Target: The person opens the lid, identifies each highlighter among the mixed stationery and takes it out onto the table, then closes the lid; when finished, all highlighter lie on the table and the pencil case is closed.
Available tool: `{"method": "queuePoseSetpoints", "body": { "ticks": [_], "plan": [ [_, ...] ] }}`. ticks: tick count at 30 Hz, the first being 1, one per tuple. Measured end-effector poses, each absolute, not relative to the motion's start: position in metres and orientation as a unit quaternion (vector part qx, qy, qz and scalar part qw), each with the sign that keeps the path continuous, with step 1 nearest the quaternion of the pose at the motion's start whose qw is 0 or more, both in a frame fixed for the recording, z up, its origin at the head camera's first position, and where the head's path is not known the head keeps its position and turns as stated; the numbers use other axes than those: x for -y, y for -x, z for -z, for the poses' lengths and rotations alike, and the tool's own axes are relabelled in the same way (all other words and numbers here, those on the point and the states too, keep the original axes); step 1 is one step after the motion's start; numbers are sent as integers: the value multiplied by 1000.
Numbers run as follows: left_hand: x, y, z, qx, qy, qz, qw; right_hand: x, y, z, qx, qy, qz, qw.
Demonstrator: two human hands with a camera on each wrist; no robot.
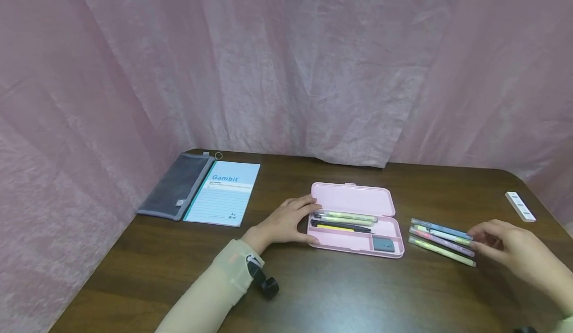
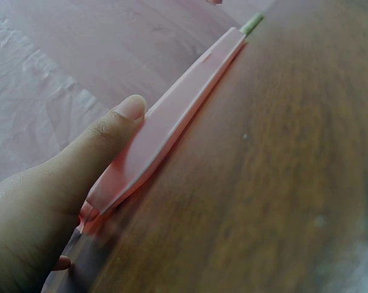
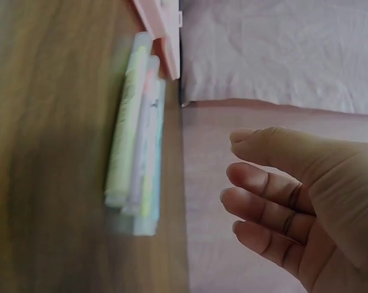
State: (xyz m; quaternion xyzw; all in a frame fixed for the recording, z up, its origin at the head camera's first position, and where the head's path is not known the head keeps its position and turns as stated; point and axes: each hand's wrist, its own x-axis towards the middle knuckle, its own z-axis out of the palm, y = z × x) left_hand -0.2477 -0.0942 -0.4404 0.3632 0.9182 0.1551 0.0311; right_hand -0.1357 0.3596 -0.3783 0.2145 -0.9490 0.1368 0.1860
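Pens [image 1: 442,243] lie on the worktop [image 1: 340,293] beside the pink case [image 1: 353,199], right hand [image 1: 515,247] near their ends, fingers loosely bent, empty; left hand [image 1: 286,223] gripping the case. Pick-up seems the step; it calls for a neat pinch.

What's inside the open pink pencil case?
The pencil case holds several pens, including pale green and black ones, and a gray block in its front right compartment. The left hand covers part of the case's left edge, and what lies beneath the pens cannot be seen.
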Motion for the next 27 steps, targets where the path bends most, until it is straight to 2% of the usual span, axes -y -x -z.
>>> {"method": "queuePoseSetpoints", "body": {
  "ticks": [9,27],
  "plan": [
    [95,249,443,-919,-363,-154,27,-341,151,357,950,-240,-111,166],
    [95,250,445,-918,-362,-161,27,-284,182,328,961,-231,-148,30]
  ]
}}
